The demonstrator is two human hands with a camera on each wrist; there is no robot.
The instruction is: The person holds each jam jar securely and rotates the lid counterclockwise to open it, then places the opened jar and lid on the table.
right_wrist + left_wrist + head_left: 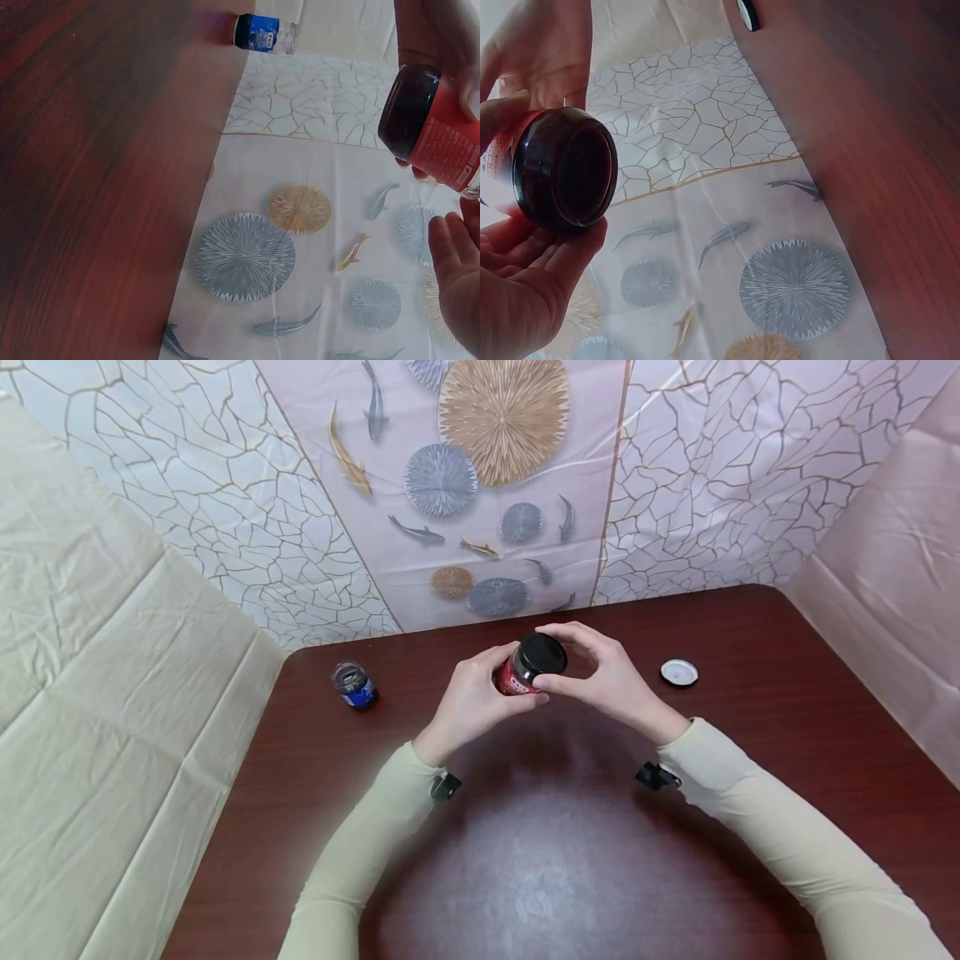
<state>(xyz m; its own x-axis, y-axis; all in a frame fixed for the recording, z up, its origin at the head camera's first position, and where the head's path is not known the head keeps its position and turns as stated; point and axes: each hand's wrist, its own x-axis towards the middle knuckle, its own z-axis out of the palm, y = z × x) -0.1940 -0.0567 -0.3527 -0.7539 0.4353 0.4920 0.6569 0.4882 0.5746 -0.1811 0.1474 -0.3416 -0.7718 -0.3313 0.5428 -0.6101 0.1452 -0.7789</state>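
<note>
A glass jar (510, 680) with a red label and dark contents is held up above the table, slightly tilted. My left hand (471, 695) grips it round its body, thumb on the near side. On top sits a black lid (543, 653), and my right hand (600, 670) holds this lid at its edge between thumb and fingers. The left wrist view shows the dark base of the jar (570, 169) from below. In the right wrist view, the red label (450, 146) carries small white print. Fingers hide part of the label.
A smaller jar (358, 692) with a blue label stands uncapped at the table's left. A loose lid (679, 672) lies at the right, white inside facing up. Both stand on a dark red-brown table (315, 827), with patterned cloth (442, 481) hanging behind it.
</note>
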